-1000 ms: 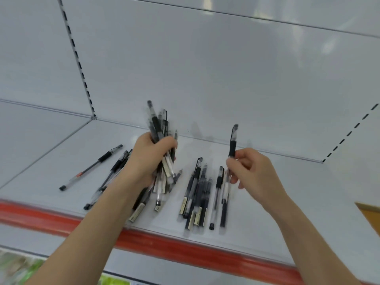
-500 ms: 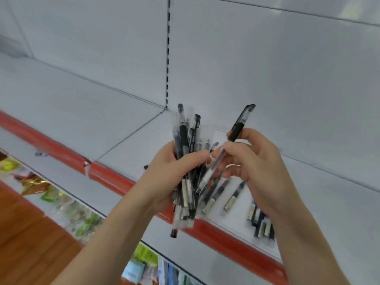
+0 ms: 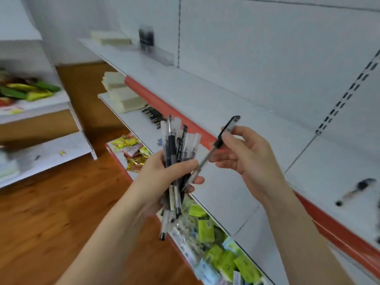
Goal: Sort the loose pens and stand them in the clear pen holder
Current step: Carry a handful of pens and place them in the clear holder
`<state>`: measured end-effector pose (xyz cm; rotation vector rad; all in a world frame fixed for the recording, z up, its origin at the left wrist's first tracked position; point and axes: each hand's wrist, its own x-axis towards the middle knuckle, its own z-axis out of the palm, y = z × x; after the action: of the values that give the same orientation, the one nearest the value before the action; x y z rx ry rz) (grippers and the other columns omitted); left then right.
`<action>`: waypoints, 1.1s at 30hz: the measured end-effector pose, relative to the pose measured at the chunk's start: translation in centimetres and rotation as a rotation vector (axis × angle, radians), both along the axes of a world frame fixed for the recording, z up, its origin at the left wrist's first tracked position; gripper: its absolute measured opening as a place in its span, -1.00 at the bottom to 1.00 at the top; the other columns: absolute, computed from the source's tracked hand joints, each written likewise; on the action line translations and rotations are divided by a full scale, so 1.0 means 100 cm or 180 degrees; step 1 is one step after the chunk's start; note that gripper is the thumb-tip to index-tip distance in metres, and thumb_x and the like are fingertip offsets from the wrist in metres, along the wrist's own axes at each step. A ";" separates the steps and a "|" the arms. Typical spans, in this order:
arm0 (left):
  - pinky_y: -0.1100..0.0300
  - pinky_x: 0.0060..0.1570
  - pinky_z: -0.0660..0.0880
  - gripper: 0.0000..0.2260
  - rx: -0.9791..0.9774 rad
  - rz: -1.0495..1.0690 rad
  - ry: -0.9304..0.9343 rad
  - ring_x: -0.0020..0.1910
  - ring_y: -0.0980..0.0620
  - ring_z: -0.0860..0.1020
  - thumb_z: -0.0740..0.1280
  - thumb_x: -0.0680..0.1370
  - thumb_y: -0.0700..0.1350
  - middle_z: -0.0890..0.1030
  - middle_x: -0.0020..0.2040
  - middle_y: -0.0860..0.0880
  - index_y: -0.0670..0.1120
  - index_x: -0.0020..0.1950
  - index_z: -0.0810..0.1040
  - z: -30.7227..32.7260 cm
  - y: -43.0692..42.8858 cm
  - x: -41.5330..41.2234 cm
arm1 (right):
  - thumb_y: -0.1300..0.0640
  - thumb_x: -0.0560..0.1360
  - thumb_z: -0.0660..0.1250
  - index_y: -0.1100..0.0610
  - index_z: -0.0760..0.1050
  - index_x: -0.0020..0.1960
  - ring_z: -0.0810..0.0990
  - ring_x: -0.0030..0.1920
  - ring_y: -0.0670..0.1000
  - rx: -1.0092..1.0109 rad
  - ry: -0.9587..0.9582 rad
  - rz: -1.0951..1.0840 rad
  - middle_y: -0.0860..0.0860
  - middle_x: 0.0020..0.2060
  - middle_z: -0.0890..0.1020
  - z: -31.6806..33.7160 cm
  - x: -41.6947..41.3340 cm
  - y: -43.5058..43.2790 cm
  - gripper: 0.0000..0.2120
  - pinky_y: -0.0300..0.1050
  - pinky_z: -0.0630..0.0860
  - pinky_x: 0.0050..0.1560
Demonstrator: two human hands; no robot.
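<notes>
My left hand (image 3: pixel 164 173) holds a bundle of pens (image 3: pixel 176 149) upright in front of the shelf (image 3: pixel 236 112), and my right hand (image 3: pixel 246 155), just to its right, holds a single pen (image 3: pixel 216 147) slanted, its lower end touching the bundle. Far right, a loose pen (image 3: pixel 353 191) lies on the shelf. At the shelf's far left end a pen holder (image 3: pixel 146 37) stands beside a stack of pads (image 3: pixel 112 38).

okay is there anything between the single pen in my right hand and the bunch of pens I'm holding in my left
Nothing visible stands between them. The single pen, pinched in the right hand, already has its lower end against the bunch of pens gripped in the left hand. No clear pen holder can be made out with certainty.
</notes>
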<state>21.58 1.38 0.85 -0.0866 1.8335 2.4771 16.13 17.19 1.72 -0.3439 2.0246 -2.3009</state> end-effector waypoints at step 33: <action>0.28 -0.48 0.52 -0.98 0.1256 0.1697 -0.0534 -0.50 0.04 0.53 0.28 0.47 -0.31 0.56 -0.42 -0.10 -0.24 -0.16 0.48 -0.023 -0.525 -0.257 | 0.17 0.54 0.25 0.02 0.44 -0.09 0.69 -0.32 -0.03 0.0812 0.0329 0.0971 0.01 -0.21 0.65 -0.008 -0.360 -0.557 -0.92 -0.27 0.59 -0.32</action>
<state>-4.13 -51.16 -1.45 -0.8299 1.3534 3.0049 -19.91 -38.53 0.97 -0.7099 2.1063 -1.8593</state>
